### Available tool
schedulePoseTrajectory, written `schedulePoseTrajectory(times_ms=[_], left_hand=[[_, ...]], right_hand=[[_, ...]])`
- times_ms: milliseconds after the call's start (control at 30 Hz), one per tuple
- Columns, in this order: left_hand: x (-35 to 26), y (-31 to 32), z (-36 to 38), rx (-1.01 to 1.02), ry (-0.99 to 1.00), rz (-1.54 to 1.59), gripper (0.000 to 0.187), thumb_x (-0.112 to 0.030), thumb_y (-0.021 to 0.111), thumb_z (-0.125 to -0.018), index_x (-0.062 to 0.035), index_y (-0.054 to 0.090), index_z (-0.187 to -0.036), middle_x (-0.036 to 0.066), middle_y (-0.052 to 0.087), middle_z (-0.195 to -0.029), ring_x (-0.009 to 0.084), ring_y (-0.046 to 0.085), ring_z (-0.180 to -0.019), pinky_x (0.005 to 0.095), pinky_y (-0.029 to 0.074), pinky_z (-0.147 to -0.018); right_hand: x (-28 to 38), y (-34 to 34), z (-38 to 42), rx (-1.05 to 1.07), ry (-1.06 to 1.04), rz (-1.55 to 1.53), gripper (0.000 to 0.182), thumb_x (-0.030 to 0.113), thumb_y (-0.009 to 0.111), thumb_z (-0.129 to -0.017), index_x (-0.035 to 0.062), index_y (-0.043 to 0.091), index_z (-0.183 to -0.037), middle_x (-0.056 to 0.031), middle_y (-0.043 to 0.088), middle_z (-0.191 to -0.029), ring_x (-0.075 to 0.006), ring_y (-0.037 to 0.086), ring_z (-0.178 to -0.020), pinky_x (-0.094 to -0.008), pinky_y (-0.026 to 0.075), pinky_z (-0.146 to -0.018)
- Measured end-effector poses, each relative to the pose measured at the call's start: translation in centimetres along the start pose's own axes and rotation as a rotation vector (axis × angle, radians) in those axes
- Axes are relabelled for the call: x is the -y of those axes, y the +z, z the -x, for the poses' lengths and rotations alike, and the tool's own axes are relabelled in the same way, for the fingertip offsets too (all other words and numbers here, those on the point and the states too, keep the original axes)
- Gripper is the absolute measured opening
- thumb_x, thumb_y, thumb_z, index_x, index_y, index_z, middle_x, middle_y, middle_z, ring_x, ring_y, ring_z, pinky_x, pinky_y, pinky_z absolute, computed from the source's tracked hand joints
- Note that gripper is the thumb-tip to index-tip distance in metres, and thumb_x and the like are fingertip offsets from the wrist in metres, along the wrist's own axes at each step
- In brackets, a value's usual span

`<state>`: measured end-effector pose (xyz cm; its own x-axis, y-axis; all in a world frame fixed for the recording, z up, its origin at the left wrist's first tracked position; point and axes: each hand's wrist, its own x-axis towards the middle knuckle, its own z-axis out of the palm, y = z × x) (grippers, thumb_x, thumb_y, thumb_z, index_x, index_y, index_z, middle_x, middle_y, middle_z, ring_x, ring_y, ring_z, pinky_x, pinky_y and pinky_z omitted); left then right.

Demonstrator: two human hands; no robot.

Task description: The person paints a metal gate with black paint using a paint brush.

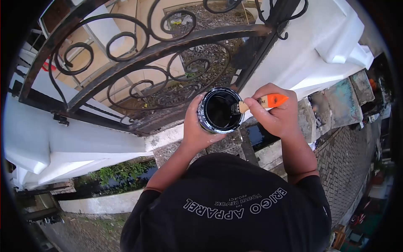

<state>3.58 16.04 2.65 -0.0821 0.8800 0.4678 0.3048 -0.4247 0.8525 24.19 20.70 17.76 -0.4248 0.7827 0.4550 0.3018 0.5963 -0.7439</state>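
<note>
My left hand [193,128] is wrapped round the side of a paint can [202,119] and holds it in front of my chest. Dark paint [218,111] fills the inside, and smears mark the can's rim. In my right hand [275,111] is a paintbrush [264,102] with a pale wooden handle and an orange end. Its dark bristles dip over the can's right inner edge. Just ahead stands a dark wrought-iron gate [151,52] with curled scrollwork.
White walls [306,59] flank the gate on both sides. A drain ditch with dark water [259,135] and green plants [126,173] runs behind the wall's foot. Stone slabs [340,103] lie at the right, beside a paved road [346,155].
</note>
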Motion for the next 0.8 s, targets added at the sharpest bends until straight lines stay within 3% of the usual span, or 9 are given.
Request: schedulePoseTrajectory(times_ms=[133, 167, 233, 333, 467, 533, 800], left_hand=[[0.2, 2.9, -1.1, -0.008, -0.015, -0.039, 0.114, -0.023, 0.096, -0.053, -0.0023, 0.03, -0.144, 0.015, 0.051, -0.137, 0.0258, 0.054, -0.127, 0.0407, 0.043, -0.108], [0.2, 3.4, -1.4, -0.014, -0.019, -0.046, 0.114, -0.023, 0.096, -0.053, -0.0023, 0.03, -0.144, 0.015, 0.051, -0.137, 0.0258, 0.054, -0.127, 0.0407, 0.043, -0.108], [0.4, 4.0, -1.8, -0.061, -0.06, 0.03, 0.106, -0.027, 0.093, -0.051, -0.0021, 0.038, -0.139, 0.02, 0.05, -0.135, 0.0341, 0.052, -0.126, 0.0441, 0.039, -0.109], [0.6, 4.1, -2.3, -0.024, -0.068, -0.043, 0.114, -0.024, 0.096, -0.054, -0.0001, 0.03, -0.144, 0.017, 0.052, -0.136, 0.0267, 0.054, -0.126, 0.0411, 0.042, -0.108], [0.1, 5.5, -3.9, -0.062, -0.048, -0.04, 0.115, -0.025, 0.096, -0.054, 0.0008, 0.029, -0.144, 0.018, 0.053, -0.135, 0.0268, 0.054, -0.126, 0.0411, 0.042, -0.108], [-0.9, 6.3, -4.6, -0.143, -0.157, 0.077, 0.109, -0.029, 0.095, -0.053, 0.0011, 0.036, -0.14, 0.019, 0.051, -0.134, 0.0303, 0.053, -0.126, 0.0412, 0.04, -0.109], [-0.7, 8.9, -7.2, -0.148, -0.185, 0.191, 0.114, -0.02, 0.096, -0.056, 0.0012, 0.026, -0.144, 0.018, 0.052, -0.133, 0.0262, 0.054, -0.125, 0.0389, 0.043, -0.106]], right_hand=[[-2.9, -1.9, -1.2, 0.123, -0.003, 0.07, 0.018, 0.011, 0.079, -0.082, -0.0004, 0.066, -0.081, -0.0053, 0.069, -0.072, -0.0078, 0.062, -0.063, -0.0255, 0.048, -0.058], [-3.6, -2.4, -1.2, 0.076, 0.02, -0.005, 0.017, 0.011, 0.078, -0.083, -0.0004, 0.065, -0.081, -0.0058, 0.069, -0.071, -0.0087, 0.063, -0.061, -0.0255, 0.048, -0.057], [-4.6, -3.4, -1.5, 0.034, 0.04, -0.085, 0.017, 0.01, 0.077, -0.084, -0.0004, 0.064, -0.081, -0.0062, 0.068, -0.071, -0.0097, 0.063, -0.06, -0.0256, 0.048, -0.056], [-6.0, -4.5, -1.1, -0.107, 0.117, -0.282, 0.013, 0.006, 0.071, -0.089, -0.0005, 0.061, -0.084, -0.0066, 0.066, -0.071, -0.0123, 0.065, -0.06, -0.0256, 0.05, -0.055], [-11.6, -3.9, 0.4, -0.333, 0.211, -0.623, 0.006, 0.003, 0.061, -0.094, -0.0001, 0.056, -0.094, -0.0077, 0.062, -0.072, -0.0184, 0.068, -0.06, -0.0291, 0.055, -0.055], [-13.3, -3.7, 1.1, -0.443, 0.354, -0.973, 0.008, 0.008, 0.06, -0.097, 0.001, 0.055, -0.096, -0.0091, 0.063, -0.072, -0.0207, 0.067, -0.058, -0.0316, 0.056, -0.057], [-15.4, -3.2, 1.0, -0.568, 0.447, -1.319, 0.014, 0.018, 0.057, -0.1, 0.004, 0.058, -0.102, -0.0113, 0.068, -0.075, -0.0221, 0.071, -0.066, -0.0339, 0.062, -0.066]])
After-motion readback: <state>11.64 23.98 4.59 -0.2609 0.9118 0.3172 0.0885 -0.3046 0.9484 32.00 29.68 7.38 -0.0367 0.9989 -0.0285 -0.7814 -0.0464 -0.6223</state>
